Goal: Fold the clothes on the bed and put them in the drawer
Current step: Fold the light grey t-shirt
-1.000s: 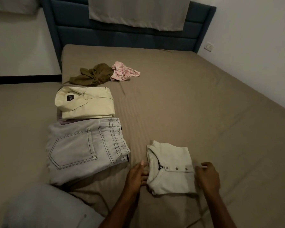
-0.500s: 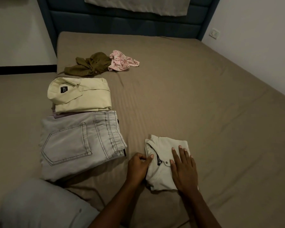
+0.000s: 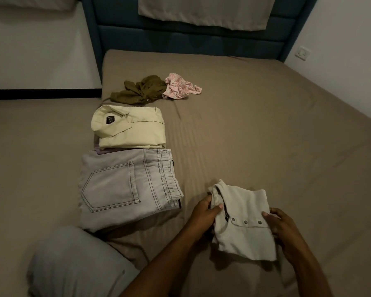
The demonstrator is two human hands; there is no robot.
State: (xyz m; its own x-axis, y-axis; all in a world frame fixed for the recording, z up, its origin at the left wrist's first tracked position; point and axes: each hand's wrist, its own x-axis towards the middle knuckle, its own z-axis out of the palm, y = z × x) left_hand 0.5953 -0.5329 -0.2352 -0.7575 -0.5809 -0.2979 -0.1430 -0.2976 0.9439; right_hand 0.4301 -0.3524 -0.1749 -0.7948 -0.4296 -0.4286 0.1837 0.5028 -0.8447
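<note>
Five garments lie on the bed (image 3: 266,125), a wide mattress under a taut brown sheet with faint stripes, backed by a padded blue headboard (image 3: 191,39); your own knee in grey cloth fills the near left corner. Largest of the clothes is the pair of grey jeans (image 3: 126,185), folded into a thick slab with the back pocket up and the elastic waistband toward the bed's middle; just beyond it, touching its far edge, sits the pale yellow shirt (image 3: 131,127), folded square with its collar and dark label on the left. Farther still, two pieces are not yet folded: an olive garment (image 3: 141,90) in a crumpled heap and a small pink patterned cloth (image 3: 180,85) bunched against its right side.

You hold the cream polo (image 3: 244,221), a soft knit folded into a compact packet with three buttons showing on its placket; it looks raised a little off the sheet, judging by the shadow beneath it. Your left hand (image 3: 204,213) pinches the collar end, thumb on top and fingers curled under; your right hand (image 3: 281,226) has its grip curled round the opposite edge. The packet's long axis runs from near to far between your two hands, so each grip sits on one long side; the folded pile lies to your left, nearer the left hand, and no drawer is in view. The knit is limp, so I judge it needs both grips to keep its shape as you carry it.
</note>
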